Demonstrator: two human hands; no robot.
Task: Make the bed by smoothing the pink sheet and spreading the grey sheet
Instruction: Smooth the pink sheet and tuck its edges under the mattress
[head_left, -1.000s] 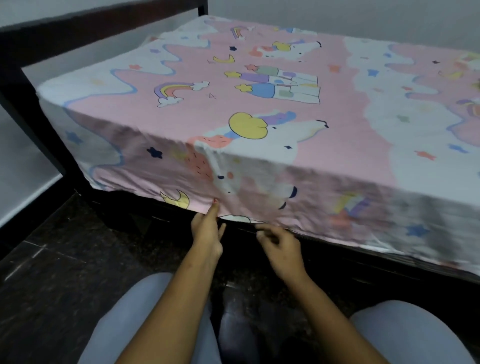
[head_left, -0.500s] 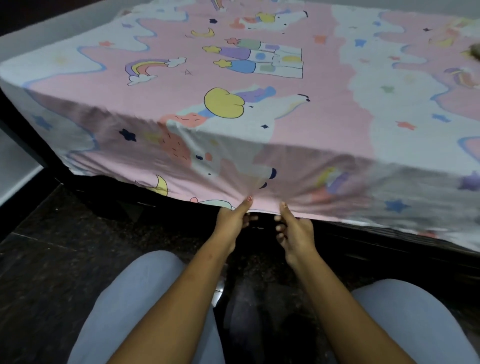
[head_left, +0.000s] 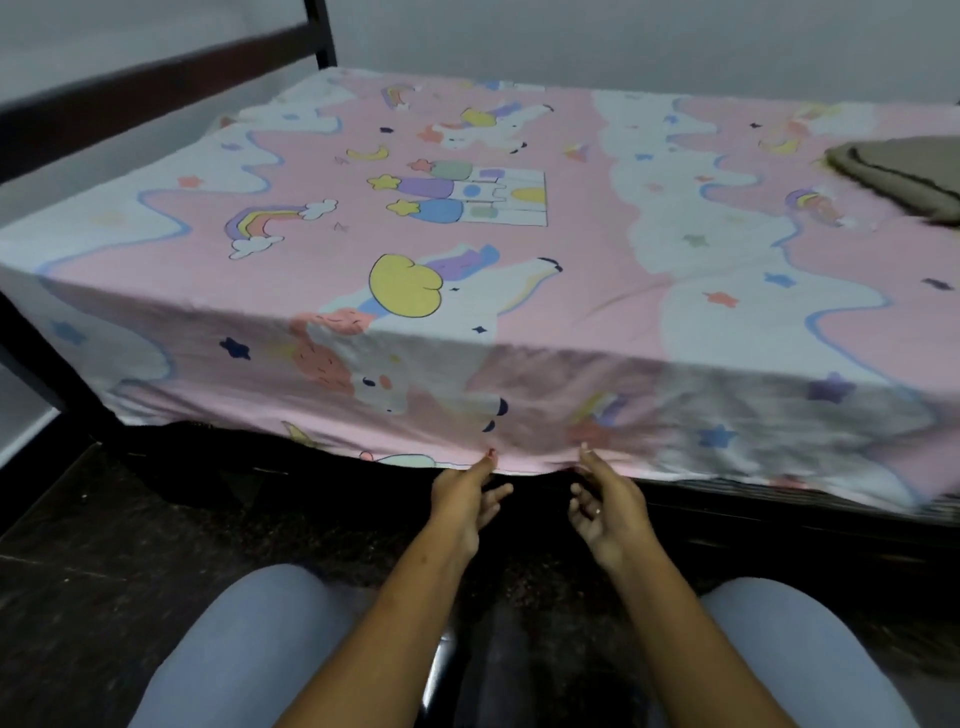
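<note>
A: How is the pink sheet (head_left: 597, 244) met at its hanging hem?
B: One digit of the left hand (head_left: 460, 501) is laid to it, the other fingers loosely spread; the right hand (head_left: 608, 506), just beside, likewise. No pinch is seen.
A: What is advised?
B: An even downward pull by both. The grey sheet (head_left: 904, 174), folded upon the pink one at far right, is left for later.

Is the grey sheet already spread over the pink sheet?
No, the grey sheet lies bunched at the right edge on the pink sheet.
</note>
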